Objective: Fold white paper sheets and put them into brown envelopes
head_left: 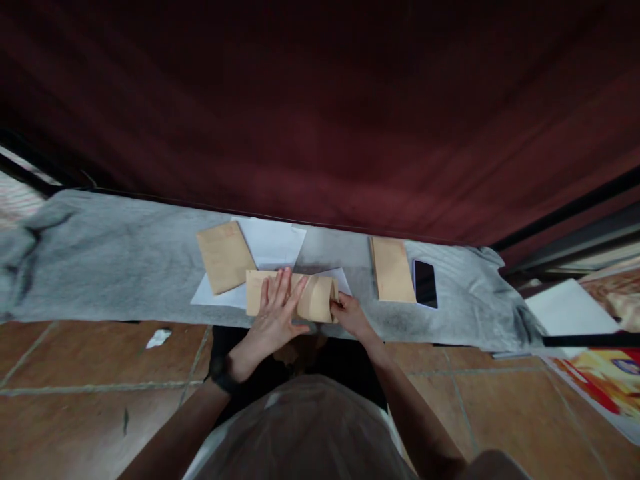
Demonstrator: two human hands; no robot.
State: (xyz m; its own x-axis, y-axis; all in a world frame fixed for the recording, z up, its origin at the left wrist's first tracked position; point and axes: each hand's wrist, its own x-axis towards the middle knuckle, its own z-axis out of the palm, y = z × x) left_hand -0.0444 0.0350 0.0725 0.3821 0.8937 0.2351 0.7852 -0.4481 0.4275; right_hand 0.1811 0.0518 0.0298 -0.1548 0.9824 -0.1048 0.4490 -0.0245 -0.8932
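A brown envelope (319, 301) lies crosswise on the bench (130, 260), directly in front of the person and under both hands. The left hand (278, 308) rests flat across its middle, fingers spread and palm down, pressing on it rather than gripping and hiding part of its surface. The right hand (350, 313) is curled closed at the envelope's right end, where the paper bows up and the end gapes; its fingers hold the edge there, though the fingertips are partly hidden.

White sheets (273, 241) lie behind and to the left, partly covered by the envelope, and a white corner (343, 277) shows behind its right end. A second brown envelope (226, 257) sits askew on the sheets, near the left hand. Off to the right, apart from the right hand, is a stack of brown envelopes (393, 270), with a dark-screened phone (425, 284) just beside it. A dark red curtain (320, 120) hangs along the bench's far edge.
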